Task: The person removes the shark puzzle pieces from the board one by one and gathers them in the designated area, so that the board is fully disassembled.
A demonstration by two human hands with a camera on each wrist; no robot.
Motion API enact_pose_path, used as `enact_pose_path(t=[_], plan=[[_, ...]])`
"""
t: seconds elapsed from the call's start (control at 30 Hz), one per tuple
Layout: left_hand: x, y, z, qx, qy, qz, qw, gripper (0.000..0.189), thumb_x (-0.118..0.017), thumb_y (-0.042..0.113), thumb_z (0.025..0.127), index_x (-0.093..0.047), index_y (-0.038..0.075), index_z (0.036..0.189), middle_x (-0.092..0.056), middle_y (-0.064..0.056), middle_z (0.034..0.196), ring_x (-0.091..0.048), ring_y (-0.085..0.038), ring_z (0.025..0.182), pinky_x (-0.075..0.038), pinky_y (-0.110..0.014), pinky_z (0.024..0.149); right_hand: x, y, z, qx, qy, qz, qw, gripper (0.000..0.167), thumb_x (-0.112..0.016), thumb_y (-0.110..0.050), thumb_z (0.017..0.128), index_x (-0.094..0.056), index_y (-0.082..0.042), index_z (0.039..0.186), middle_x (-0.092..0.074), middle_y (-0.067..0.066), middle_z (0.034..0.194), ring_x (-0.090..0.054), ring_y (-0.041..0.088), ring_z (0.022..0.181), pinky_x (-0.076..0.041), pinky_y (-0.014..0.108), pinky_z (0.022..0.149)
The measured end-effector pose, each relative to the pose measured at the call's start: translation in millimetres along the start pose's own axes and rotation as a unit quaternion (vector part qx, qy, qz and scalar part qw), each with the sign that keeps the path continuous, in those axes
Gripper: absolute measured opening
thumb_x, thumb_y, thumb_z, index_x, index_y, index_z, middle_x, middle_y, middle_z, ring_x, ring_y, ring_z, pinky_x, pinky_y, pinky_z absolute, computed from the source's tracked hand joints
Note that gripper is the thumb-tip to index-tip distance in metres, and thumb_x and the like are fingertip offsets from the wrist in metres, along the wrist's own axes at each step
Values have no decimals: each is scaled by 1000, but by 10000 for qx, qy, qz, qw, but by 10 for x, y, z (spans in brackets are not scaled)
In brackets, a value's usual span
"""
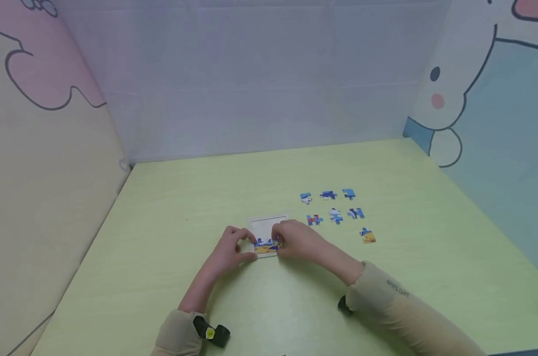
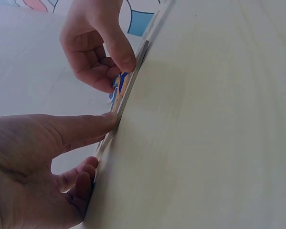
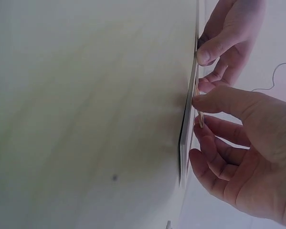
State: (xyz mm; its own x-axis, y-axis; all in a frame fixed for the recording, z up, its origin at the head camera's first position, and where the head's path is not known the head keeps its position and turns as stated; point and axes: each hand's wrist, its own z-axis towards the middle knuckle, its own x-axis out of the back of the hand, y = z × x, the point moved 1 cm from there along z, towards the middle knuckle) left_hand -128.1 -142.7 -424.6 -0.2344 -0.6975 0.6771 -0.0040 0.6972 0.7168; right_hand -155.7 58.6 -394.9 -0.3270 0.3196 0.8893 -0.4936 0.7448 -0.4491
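A small white puzzle tray [image 1: 262, 226] lies on the table, its near rows filled with joined blue and yellow jigsaw pieces [image 1: 264, 247]. My left hand [image 1: 227, 251] holds the tray's left side, the thumb at the near corner and curled fingers further up the edge. Over the tray's right part, my right hand [image 1: 301, 240] pinches a jigsaw piece [image 3: 200, 117] between thumb and fingers. In the right wrist view this piece stands tilted at the tray's surface, mostly covered by the fingertips. The tray's far part shows bare white.
Several loose jigsaw pieces [image 1: 335, 216] lie spread out to the right of and beyond the tray, with a blue and yellow piece [image 1: 367, 235] nearest me. A pale curtain [image 1: 269, 79] closes off the table's far edge. Cartoon-printed panels [image 1: 495, 109] flank both sides.
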Motion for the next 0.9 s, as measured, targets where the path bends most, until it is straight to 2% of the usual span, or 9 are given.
enact_pose_path(t=[0.1, 0.33, 0.43, 0.77, 0.9], plan=[[-4, 7, 3, 9, -3, 7, 10000, 27, -81, 14, 80, -66, 20, 101, -46, -11, 116, -47, -23, 91, -40, -31, 76, 0, 46, -1, -22, 31, 7, 10000, 24, -78, -9, 77, -72, -9, 100, -67, -1, 88, -53, 13, 80, -46, 30, 77], [-6, 23, 7, 150, -40, -82, 9998, 27, -80, 15, 81, -67, 21, 103, -45, -10, 118, -48, -23, 95, -41, -32, 78, 43, 276, -78, -250, 57, 825, 9963, 29, -78, -14, 78, -74, -14, 107, -67, -7, 90, -54, 11, 78, -46, 25, 71], [-11, 20, 12, 160, -57, -40, 9998, 26, -80, 15, 81, -67, 21, 103, -46, -10, 118, -48, -23, 96, -42, -32, 79, 45, 399, -137, -310, 123, 985, 9946, 29, -78, -17, 80, -75, -16, 108, -68, -8, 92, -54, 10, 80, -46, 23, 71], [2, 12, -1, 147, -46, -62, 9999, 27, -81, 14, 81, -67, 21, 103, -46, -10, 118, -48, -24, 96, -43, -34, 81, 70, 763, -343, -33, 711, 854, 9938, 25, -79, -14, 79, -76, -14, 104, -69, -8, 88, -56, 9, 82, -47, 24, 75], [3, 19, -13, 152, -43, -66, 9999, 27, -80, 14, 81, -67, 21, 103, -45, -10, 117, -47, -23, 96, -42, -33, 79, 104, 878, -466, -141, 818, 716, 9940, 27, -79, -15, 79, -76, -15, 105, -68, -9, 89, -56, 9, 85, -48, 27, 79]])
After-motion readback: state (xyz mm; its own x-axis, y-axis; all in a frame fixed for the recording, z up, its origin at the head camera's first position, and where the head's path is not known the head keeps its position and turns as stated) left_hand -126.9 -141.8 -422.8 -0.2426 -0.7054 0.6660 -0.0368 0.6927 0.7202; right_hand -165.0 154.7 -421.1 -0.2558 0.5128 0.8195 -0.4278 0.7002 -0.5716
